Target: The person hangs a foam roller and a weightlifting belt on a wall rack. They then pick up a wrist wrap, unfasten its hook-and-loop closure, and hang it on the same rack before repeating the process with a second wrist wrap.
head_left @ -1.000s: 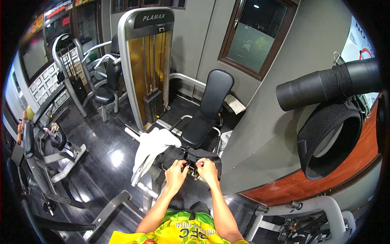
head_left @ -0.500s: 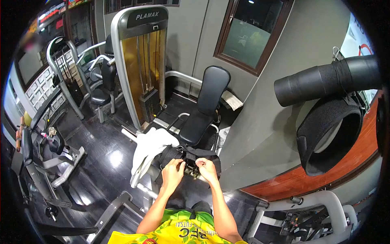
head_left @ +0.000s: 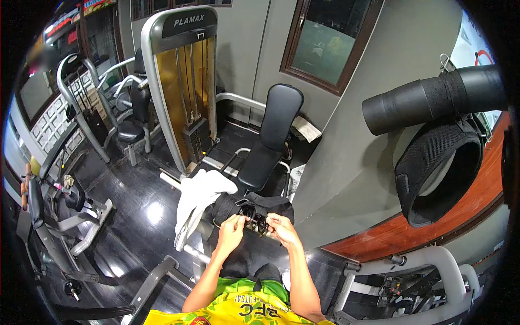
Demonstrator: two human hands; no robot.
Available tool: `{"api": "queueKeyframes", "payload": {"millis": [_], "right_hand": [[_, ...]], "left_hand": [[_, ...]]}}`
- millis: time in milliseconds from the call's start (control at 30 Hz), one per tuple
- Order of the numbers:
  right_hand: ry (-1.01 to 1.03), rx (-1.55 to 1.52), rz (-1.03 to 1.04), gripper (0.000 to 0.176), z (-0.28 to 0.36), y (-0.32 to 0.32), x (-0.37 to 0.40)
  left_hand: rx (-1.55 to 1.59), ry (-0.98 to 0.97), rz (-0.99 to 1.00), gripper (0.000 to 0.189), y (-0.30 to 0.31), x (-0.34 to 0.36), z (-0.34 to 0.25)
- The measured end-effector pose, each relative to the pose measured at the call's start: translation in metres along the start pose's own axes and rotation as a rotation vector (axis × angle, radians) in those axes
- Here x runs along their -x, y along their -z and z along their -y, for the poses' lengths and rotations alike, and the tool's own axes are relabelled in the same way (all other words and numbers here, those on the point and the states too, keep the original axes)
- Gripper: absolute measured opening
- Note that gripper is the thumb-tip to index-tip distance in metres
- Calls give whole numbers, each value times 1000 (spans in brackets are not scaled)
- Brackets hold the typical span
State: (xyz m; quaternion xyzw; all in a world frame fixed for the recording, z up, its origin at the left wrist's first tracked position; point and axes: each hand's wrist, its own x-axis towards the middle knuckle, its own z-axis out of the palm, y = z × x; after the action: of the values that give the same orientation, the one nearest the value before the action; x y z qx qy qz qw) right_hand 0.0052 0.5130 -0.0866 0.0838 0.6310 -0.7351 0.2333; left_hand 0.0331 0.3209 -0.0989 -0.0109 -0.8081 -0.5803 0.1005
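Note:
Both hands are in front of my body, over a dark padded bundle. My left hand (head_left: 231, 230) has its fingers pinched at the near left side of a looped black cord (head_left: 248, 210). On the other side, my right hand (head_left: 281, 229) pinches the cord's dark, bunched strands. Beneath and behind them lies the black fabric bundle (head_left: 277, 205), whose kind does not show clearly. A white towel (head_left: 200, 197) is draped to the left of the bundle.
Ahead stand a black padded seat (head_left: 254, 169) and a weight-stack machine (head_left: 179, 86). A black padded belt (head_left: 440, 173) hangs from a thick black bar (head_left: 428, 102) at the right. More gym machines (head_left: 81, 216) line the left; a grey frame (head_left: 406, 276) is at lower right.
My right hand has turned and its fingers sit a little lower. The black cord now shows as raised loops between my hands. The view has shifted slightly.

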Motion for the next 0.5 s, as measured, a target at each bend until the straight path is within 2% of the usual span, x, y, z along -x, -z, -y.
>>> {"api": "queueKeyframes", "payload": {"millis": [33,167,500], "right_hand": [[-16,-108,38,14,-2,2,0],[-25,-186,1,13,2,6,0],[32,-310,57,13,11,9,5]], "left_hand": [[-46,-18,22,23,1,0,-4],[-106,-36,68,22,6,3,-27],[-4,-73,70,17,4,6,-34]]}}
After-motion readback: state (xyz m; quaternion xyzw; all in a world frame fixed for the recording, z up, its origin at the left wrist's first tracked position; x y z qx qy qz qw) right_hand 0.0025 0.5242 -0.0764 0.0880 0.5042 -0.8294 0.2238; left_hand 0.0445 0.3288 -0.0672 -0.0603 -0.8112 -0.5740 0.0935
